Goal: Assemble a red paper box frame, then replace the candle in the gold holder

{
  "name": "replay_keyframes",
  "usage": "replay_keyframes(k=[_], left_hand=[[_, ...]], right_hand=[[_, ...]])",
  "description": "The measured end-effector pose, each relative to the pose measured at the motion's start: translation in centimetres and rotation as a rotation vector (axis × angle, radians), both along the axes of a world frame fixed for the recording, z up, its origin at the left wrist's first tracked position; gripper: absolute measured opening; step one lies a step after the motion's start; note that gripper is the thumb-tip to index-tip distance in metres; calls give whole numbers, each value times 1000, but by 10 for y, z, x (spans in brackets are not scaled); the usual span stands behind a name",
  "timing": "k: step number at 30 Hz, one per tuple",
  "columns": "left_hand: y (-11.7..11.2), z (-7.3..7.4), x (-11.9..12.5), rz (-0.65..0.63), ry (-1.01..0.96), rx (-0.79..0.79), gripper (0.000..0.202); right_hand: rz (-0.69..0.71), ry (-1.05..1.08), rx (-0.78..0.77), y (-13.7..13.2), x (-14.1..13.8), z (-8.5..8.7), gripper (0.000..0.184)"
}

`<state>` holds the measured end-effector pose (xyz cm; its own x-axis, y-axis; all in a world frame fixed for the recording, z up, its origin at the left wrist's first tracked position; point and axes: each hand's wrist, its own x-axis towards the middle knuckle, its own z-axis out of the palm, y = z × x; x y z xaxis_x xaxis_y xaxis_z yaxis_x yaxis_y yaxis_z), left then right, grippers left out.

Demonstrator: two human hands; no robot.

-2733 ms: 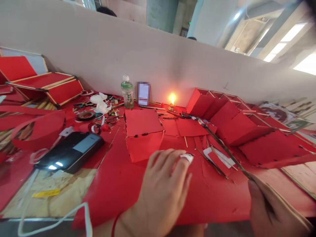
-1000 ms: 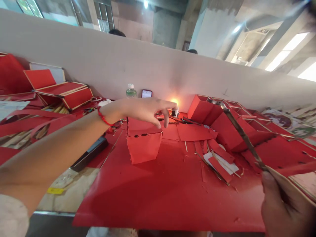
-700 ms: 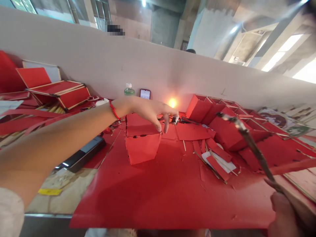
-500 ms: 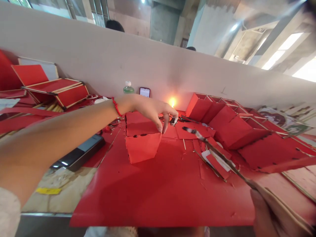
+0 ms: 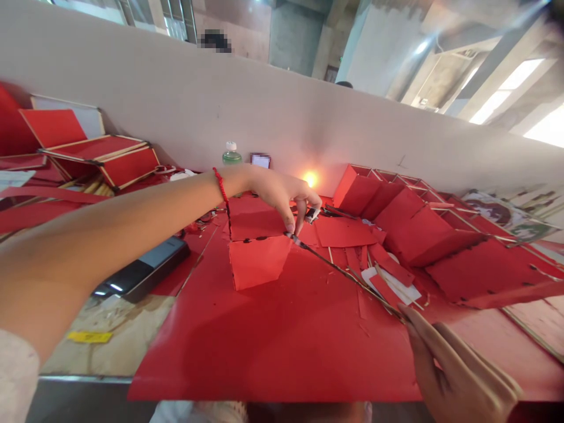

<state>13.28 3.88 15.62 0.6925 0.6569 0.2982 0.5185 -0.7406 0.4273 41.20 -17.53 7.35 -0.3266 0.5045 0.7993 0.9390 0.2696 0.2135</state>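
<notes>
**Rod (image 5: pixel 343 273) swings in to the folded card (image 5: pixel 258 261)**

Since the earlier frame, the rod has swung left, and its dark tip now sits at the folded card's top edge. The right hand (image 5: pixel 458 367) grips the far end between thumb and fingers. Just beyond the card, the left hand (image 5: pixel 282 197) hangs close to the tip, its fingertips (image 5: pixel 300 220) closed around a small white-and-dark piece (image 5: pixel 312 215), though the view is poor and that hold may be only a touch. The card lies on a red sheet (image 5: pixel 264 358), with a flame (image 5: pixel 311 179) just past it. A steadier tip would come from resting the right hand on the sheet, and the left fingers are best kept clear of the flame.
</notes>
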Motion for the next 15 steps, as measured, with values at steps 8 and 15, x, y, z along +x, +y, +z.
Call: replay_keyframes(k=[8, 15], left_hand=[[35, 29, -10, -315, 195, -346, 29], [52, 36, -6, -513, 282, -453, 23]], right_hand=[[15, 9, -36, 1, -1, 0, 32], [-70, 38, -77, -6, 5, -5, 33]])
